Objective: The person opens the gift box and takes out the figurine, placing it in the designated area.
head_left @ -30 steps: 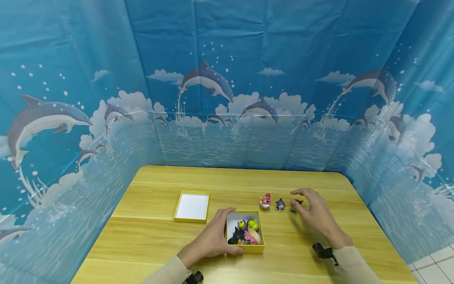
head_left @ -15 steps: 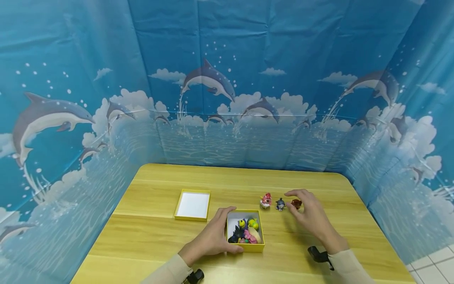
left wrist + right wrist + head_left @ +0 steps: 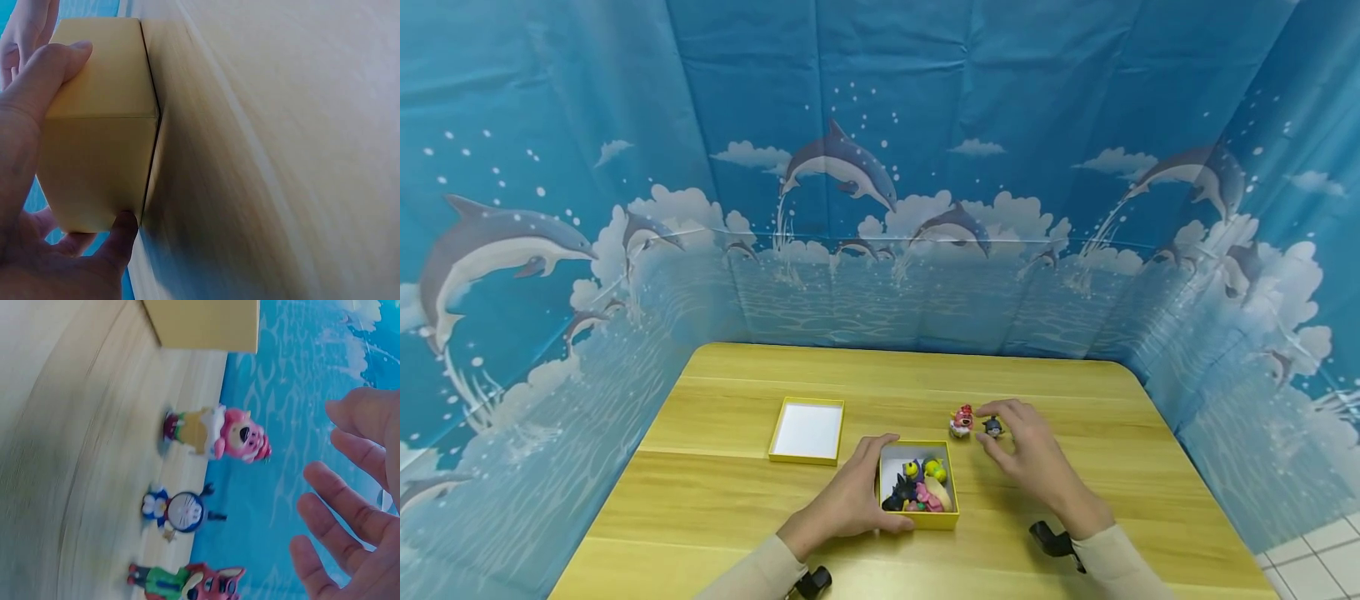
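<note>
Yellow box (image 3: 931, 522) gripped by the left hand (image 3: 844, 502), the right hand (image 3: 1032, 454) (spread, empty) has shifted from fox figurine (image 3: 165, 581) to blue figurine (image 3: 185, 511), seemingly its focus.

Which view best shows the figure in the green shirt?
Right wrist: the green-shirted figure shows there, shirt and head visible, though the frame's bottom edge cuts it. In the head view it's out of sight, likely behind the right hand; the left wrist misses it.
</note>
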`<state>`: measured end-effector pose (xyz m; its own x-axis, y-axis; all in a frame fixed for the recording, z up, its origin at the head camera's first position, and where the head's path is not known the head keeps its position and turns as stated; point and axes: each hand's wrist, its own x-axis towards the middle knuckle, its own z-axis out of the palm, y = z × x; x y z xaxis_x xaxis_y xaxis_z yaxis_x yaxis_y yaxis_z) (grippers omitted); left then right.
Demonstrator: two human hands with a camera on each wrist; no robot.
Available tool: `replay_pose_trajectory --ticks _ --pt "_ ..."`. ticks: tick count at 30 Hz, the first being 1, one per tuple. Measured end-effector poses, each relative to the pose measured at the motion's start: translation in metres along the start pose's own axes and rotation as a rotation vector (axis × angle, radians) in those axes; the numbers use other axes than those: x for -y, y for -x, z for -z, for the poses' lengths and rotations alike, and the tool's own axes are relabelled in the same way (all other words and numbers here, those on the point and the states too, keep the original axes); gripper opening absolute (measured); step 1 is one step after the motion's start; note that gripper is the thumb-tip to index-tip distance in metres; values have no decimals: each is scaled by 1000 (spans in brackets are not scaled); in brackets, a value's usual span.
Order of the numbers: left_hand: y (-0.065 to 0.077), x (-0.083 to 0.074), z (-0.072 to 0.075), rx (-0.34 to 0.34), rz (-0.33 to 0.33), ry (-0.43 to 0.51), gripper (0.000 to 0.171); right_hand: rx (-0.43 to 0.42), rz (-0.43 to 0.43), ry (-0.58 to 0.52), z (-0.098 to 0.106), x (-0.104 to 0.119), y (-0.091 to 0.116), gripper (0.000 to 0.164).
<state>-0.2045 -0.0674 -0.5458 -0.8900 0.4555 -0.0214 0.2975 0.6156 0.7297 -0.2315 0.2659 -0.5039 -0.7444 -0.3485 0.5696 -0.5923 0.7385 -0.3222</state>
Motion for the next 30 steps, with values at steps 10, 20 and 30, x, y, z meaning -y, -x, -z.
replay_pose_trajectory --ticks 10,20,30 --pt "-1 0 0 -4 -18 -7 135 139 -7 -6 -3 19 -6 41" --pt "0 3 -3 -5 -20 -7 136 352 -24 -9 -2 36 -9 53" --pt "1 1 0 -6 -27 -24 134 529 -21 -87 -4 46 -19 68"
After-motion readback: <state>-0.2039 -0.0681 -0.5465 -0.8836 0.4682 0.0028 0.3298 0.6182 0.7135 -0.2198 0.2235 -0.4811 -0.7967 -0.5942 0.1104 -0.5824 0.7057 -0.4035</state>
